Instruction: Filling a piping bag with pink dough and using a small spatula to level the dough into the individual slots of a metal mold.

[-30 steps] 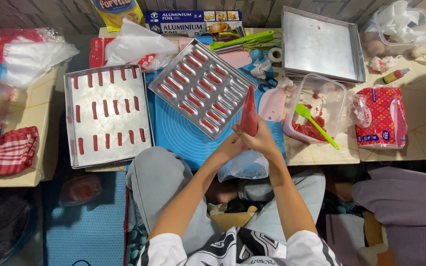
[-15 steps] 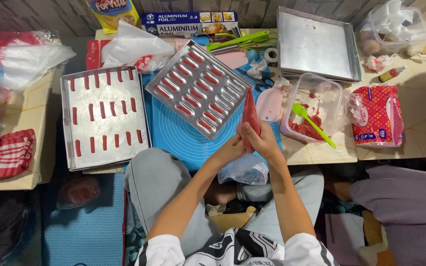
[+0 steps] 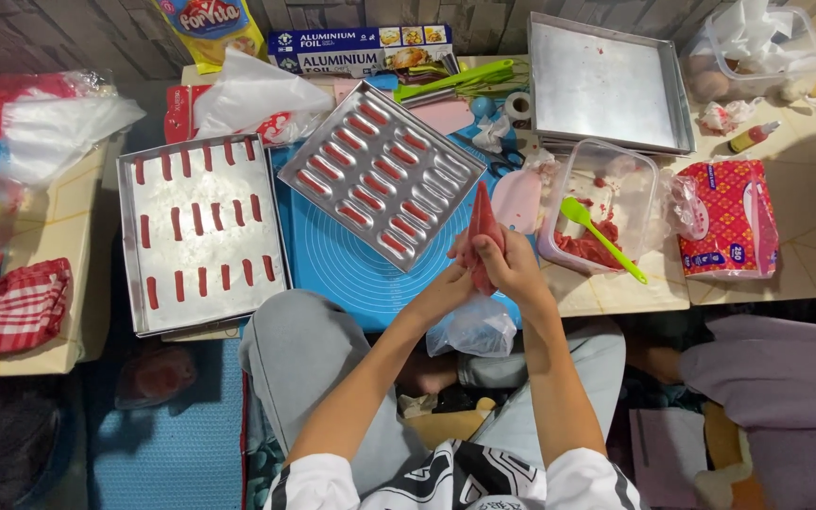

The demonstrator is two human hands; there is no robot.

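Both my hands hold a piping bag [image 3: 482, 219] filled with red batter, its tip pointing up and away. My right hand [image 3: 512, 266] wraps the bag's body; my left hand [image 3: 448, 286] grips its lower part, where the loose clear plastic tail [image 3: 474, 328] hangs down. Just left of the bag's tip lies a tilted metal mould tray [image 3: 382, 172] with rows of finger-shaped cavities holding red batter. It rests on a blue silicone mat [image 3: 342, 264]. Further left sits a flat baking tray [image 3: 198, 231] with rows of piped red strips.
A clear plastic tub [image 3: 606, 203] with red batter and a green spatula [image 3: 601, 236] stands right of my hands. Behind it lie stacked empty metal trays [image 3: 606, 85]. A red tissue pack [image 3: 727, 219], a foil box [image 3: 361, 49], a checked cloth [image 3: 11, 307] and plastic bags ring the low table.
The hands and piping bag have stayed almost in place; the grip on the bag shifted slightly. The trays have not moved.
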